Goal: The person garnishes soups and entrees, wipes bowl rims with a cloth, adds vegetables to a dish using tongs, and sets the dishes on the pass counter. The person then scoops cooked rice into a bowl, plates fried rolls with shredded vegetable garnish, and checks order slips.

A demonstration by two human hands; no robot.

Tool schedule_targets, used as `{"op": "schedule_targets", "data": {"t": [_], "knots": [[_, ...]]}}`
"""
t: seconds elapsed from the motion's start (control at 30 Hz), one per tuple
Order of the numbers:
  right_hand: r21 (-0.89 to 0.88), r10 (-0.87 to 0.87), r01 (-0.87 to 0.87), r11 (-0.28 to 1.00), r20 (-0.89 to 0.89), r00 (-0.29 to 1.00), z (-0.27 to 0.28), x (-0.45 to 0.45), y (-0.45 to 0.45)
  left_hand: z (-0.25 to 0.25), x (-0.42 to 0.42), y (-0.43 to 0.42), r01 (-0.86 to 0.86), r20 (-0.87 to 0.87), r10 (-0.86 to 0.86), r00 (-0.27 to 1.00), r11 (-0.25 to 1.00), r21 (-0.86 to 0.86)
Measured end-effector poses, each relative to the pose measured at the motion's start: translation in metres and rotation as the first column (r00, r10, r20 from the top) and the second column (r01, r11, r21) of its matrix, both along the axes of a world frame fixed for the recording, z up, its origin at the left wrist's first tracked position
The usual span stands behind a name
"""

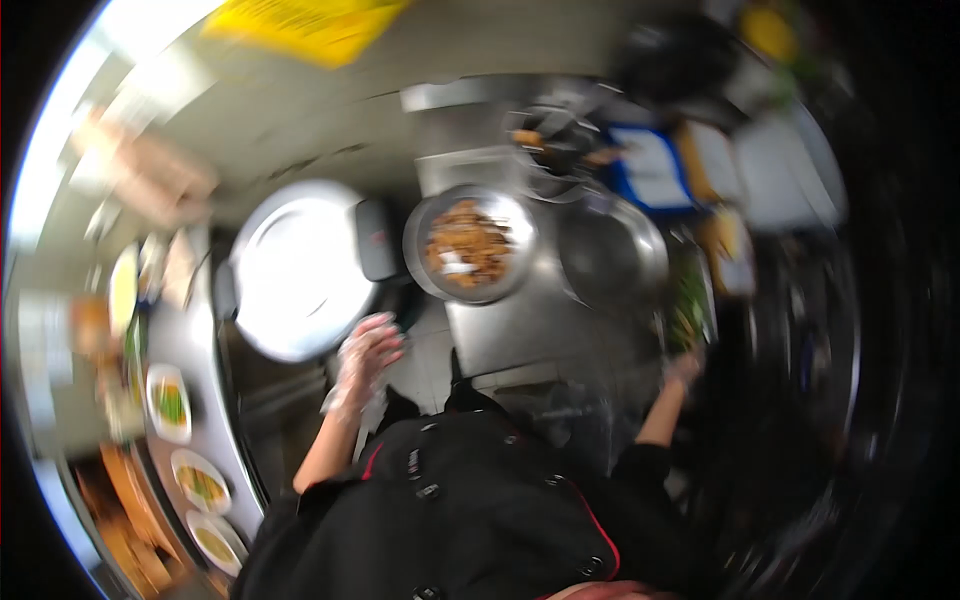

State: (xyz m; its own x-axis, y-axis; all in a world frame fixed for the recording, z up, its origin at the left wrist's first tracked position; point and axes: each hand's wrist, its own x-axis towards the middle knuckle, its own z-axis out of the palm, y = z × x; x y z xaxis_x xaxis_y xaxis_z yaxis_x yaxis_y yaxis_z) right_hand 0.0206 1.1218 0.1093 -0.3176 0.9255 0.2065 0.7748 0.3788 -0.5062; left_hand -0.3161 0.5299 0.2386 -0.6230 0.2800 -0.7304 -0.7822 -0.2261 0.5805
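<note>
My left hand (368, 352), in a clear plastic glove, is open with fingers loosely bent and nothing visible in it. It is just below a large round white lid or pan (300, 265) that has dark side handles. My right hand (684, 368), also gloved, is at the near end of a narrow tray of green vegetables (688, 308). Motion blur smears its fingers, so whether it grips any greens is unclear. Between the hands, farther off, a metal bowl (418, 245) holds brown chopped food with something white on it.
Right of the bowl is a round metal pan (610, 255) on the steel counter (500, 335). A blue-rimmed container (650, 168) and other tubs stand at the far right. White dishes with food (170, 402) line the left counter. A yellow sign (305, 25) hangs at the top.
</note>
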Motion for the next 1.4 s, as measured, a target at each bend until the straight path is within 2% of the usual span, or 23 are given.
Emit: {"op": "schedule_targets", "data": {"t": [0.03,0.07,0.1,0.13,0.17,0.2,0.23,0.3,0.43,0.53,0.63,0.7,0.77,0.8,0.83,0.87,0.93,0.97,1.03,1.13,1.2,1.27,1.4], "knots": [[-0.277,-0.057,0.014,0.961,-0.148,0.987,0.016,-0.025,-0.007,-0.001,0.003,-0.004,0.0,-0.012,0.0,1.0,0.999,-0.035],[-0.298,-0.084,0.015,0.954,-0.221,0.972,-0.012,-0.02,0.012,-0.004,0.006,-0.009,-0.014,-0.017,0.013,1.0,0.997,-0.079],[-0.232,0.0,-0.01,0.973,-0.046,0.999,-0.028,-0.025,0.025,-0.014,0.015,-0.022,0.005,-0.029,-0.007,1.0,0.998,-0.064],[-0.081,0.059,-0.03,0.996,0.396,0.916,-0.027,-0.036,0.03,-0.018,0.021,-0.03,-0.042,-0.025,0.041,0.999,0.998,-0.043],[0.059,0.013,-0.101,0.993,0.806,0.592,-0.027,-0.046,0.036,-0.035,0.026,-0.038,-0.081,-0.02,0.081,0.997,0.997,0.003],[0.129,-0.071,-0.205,0.97,0.96,0.27,-0.022,-0.061,0.041,-0.034,0.03,-0.048,-0.068,-0.062,0.068,0.996,0.998,-0.009],[0.103,-0.055,-0.295,0.95,0.985,0.166,-0.03,-0.075,0.049,-0.045,0.034,-0.058,-0.14,-0.058,0.142,0.988,0.99,0.033],[0.209,-0.089,-0.316,0.926,0.93,0.355,-0.029,-0.132,0.023,-0.061,0.042,-0.088,-0.242,-0.073,0.247,0.966,0.968,0.069],[0.44,0.058,-0.304,0.845,0.489,0.87,-0.008,-0.227,-0.042,-0.078,0.082,-0.134,-0.439,-0.149,0.442,0.885,0.897,0.051],[0.463,0.36,-0.428,0.776,0.233,0.904,0.039,-0.295,-0.119,-0.085,0.12,-0.191,-0.6,-0.109,0.596,0.796,0.8,-0.006],[0.531,0.672,-0.503,0.682,-0.183,0.718,0.094,-0.343,-0.214,-0.113,0.164,-0.245,-0.726,-0.057,0.724,0.687,0.682,-0.083],[0.592,0.791,-0.526,0.611,-0.429,0.436,0.116,-0.365,-0.292,-0.122,0.196,-0.283,-0.815,-0.026,0.818,0.575,0.57,-0.103],[0.475,0.817,-0.734,0.485,-0.545,0.187,0.125,-0.38,-0.396,-0.119,0.227,-0.319,-0.875,-0.073,0.873,0.483,0.477,-0.084],[0.305,0.792,-0.848,0.433,-0.579,0.196,0.145,-0.371,-0.48,-0.119,0.244,-0.333,-0.897,-0.089,0.893,0.44,0.435,-0.075],[0.084,0.789,-0.93,0.357,-0.56,0.253,0.169,-0.356,-0.561,-0.12,0.261,-0.346,-0.924,-0.118,0.917,0.381,0.372,-0.088],[0.212,0.917,-0.963,0.168,-0.392,0.074,0.169,-0.355,-0.609,-0.122,0.278,-0.36,-0.944,-0.146,0.933,0.328,0.316,-0.097],[0.135,0.865,-0.985,-0.104,-0.478,-0.156,0.158,-0.339,-0.706,-0.126,0.298,-0.387,-0.968,-0.161,0.957,0.241,0.226,-0.106],[0.198,0.922,-0.949,-0.245,-0.255,-0.291,0.157,-0.334,-0.742,-0.128,0.307,-0.399,-0.974,-0.14,0.967,0.212,0.197,-0.115],[0.235,0.823,-0.849,-0.474,-0.226,-0.522,0.147,-0.321,-0.813,-0.129,0.319,-0.417,-0.975,-0.13,0.972,0.196,0.179,-0.131],[-0.131,0.821,-0.818,-0.561,-0.215,-0.529,0.118,-0.306,-0.886,-0.121,0.316,-0.433,-0.952,-0.101,0.95,0.296,0.284,-0.119],[-0.204,0.784,-0.757,-0.621,-0.145,-0.604,0.095,-0.315,-0.919,-0.105,0.304,-0.442,-0.91,-0.138,0.899,0.415,0.413,-0.041],[-0.697,0.849,-0.555,-0.453,-0.527,-0.031,0.058,-0.335,-0.947,-0.084,0.281,-0.45,-0.862,-0.178,0.855,0.486,0.503,0.06],[-0.615,0.711,-0.643,-0.457,-0.686,0.152,0.008,-0.398,-0.986,-0.069,0.198,-0.514,-0.863,-0.476,0.797,0.372,0.485,0.139]]}}
